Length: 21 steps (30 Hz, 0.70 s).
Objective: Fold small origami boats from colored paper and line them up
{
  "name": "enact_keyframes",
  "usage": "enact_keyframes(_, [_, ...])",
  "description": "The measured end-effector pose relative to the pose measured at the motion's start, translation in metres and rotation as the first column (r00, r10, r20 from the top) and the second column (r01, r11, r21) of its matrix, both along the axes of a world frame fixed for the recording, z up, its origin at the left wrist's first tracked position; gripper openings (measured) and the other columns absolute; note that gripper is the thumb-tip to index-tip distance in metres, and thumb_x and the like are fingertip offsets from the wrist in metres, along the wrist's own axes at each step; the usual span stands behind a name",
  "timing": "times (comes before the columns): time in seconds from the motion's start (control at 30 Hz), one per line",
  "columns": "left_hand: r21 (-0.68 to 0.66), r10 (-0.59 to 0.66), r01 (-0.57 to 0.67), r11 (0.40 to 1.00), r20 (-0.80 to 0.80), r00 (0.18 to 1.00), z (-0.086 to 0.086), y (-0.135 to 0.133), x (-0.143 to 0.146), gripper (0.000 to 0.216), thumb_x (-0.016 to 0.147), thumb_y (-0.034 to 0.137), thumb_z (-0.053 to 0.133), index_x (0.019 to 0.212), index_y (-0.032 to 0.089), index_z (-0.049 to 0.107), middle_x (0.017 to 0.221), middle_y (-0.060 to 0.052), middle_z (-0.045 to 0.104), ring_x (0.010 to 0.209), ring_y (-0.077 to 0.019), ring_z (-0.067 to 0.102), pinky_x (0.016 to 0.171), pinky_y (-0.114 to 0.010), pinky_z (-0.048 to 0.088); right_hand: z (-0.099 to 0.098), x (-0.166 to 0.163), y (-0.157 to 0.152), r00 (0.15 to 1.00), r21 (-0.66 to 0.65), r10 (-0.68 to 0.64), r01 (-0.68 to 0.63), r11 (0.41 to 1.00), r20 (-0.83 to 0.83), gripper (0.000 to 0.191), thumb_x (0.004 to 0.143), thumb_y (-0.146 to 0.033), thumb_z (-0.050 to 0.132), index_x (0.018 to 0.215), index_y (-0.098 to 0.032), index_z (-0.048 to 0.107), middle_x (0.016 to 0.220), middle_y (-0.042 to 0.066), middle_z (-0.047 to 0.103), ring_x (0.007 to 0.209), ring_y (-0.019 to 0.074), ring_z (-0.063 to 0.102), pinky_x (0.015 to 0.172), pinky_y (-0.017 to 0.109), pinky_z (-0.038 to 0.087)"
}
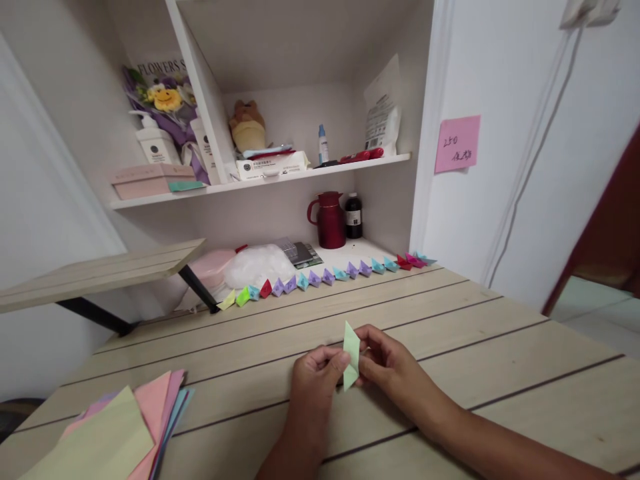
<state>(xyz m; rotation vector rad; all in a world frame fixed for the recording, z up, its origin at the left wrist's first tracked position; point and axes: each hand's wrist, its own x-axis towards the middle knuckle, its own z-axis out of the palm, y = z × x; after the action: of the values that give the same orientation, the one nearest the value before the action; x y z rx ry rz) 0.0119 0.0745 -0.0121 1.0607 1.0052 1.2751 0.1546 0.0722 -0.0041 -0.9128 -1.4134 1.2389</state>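
Note:
Both my hands hold a small folded piece of light green paper (351, 353) just above the wooden table (450, 320). My left hand (315, 387) pinches its left edge with fingers closed. My right hand (387, 367) grips the right side, fingers curled round it. The paper stands upright, narrow and pointed at both ends.
A row of several small folded paper shapes (325, 277) in many colours lines the table's far edge. A stack of coloured paper sheets (125, 427) lies at the near left. Behind are shelves with a red jug (331, 220), bottles, boxes and a plush toy. A pink note (457, 143) sticks on the wall.

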Motion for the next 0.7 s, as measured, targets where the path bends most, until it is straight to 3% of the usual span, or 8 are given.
enact_keyframes(0.27, [0.001,0.068,-0.068,0.998,0.0,0.998,-0.0025,-0.0011,0.0059,0.038,0.056,0.045,0.082,0.072,0.012,0.076,0.056,-0.004,0.067,0.054,-0.0146,0.058,0.057,-0.025,0.044,-0.0013,0.0013,0.0022,0.998,-0.107,-0.039,0.033,0.994,-0.058,0.018,0.075,-0.028,0.066,0.075,-0.02,0.049,0.061,-0.007,0.054,0.051,0.0099,0.053,0.051,0.022,0.038])
enact_keyframes(0.33, [-0.008,0.094,-0.094,0.996,0.048,0.994,-0.0041,-0.0001,0.0066,0.039,0.055,0.045,0.082,0.075,0.012,0.076,0.057,-0.004,0.068,0.056,-0.0154,0.059,0.058,-0.025,0.044,-0.0018,0.002,0.0026,0.995,-0.058,-0.088,0.085,0.995,-0.042,0.019,0.075,-0.023,0.065,0.078,-0.022,0.046,0.069,-0.007,0.053,0.055,0.0095,0.051,0.053,0.023,0.038])
enact_keyframes(0.5, [-0.032,0.129,-0.126,0.991,0.111,0.985,-0.006,0.002,0.0052,0.038,0.053,0.044,0.084,0.072,0.012,0.076,0.059,-0.004,0.069,0.055,-0.014,0.058,0.059,-0.024,0.043,0.0001,0.0059,0.0018,0.971,0.245,-0.175,0.131,0.961,0.165,0.011,0.077,-0.015,0.061,0.076,-0.022,0.051,0.086,-0.002,0.053,0.072,0.013,0.05,0.065,0.026,0.041])
enact_keyframes(0.7, [-0.046,0.141,-0.136,0.99,0.134,0.981,-0.0032,0.0004,0.0055,0.038,0.054,0.044,0.084,0.073,0.012,0.076,0.057,-0.004,0.068,0.057,-0.0155,0.06,0.062,-0.026,0.045,0.0035,0.0071,-0.0013,0.953,0.305,-0.168,0.087,0.948,0.251,0.007,0.083,-0.019,0.057,0.079,-0.022,0.061,0.091,0.002,0.055,0.082,0.0175,0.054,0.073,0.031,0.043])
